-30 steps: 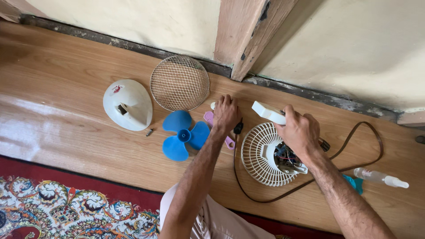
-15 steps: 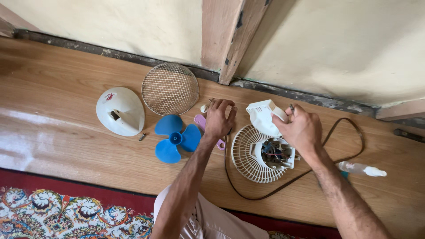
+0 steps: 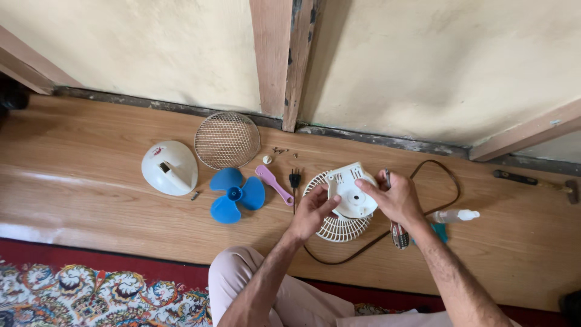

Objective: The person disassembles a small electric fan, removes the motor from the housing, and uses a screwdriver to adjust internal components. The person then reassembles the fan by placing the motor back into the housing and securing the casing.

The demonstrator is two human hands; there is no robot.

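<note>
Nearest lay a patterned rug [image 3: 66, 297] at the edge of the wooden floor [image 3: 91, 212]. Above it, the left hand [image 3: 311, 213] and right hand [image 3: 396, 198] each closed a grip on a white motor cover [image 3: 351, 192], held over the white fan grille [image 3: 334, 225] on the floor; the right also pinched a screwdriver [image 3: 393, 227]. Left of them lay a blue blade [image 3: 235, 195], pink tool [image 3: 273, 183] and white dome [image 3: 170, 168]. Farther off, a wire guard [image 3: 227, 140] sat by the wall [image 3: 423, 66].
</note>
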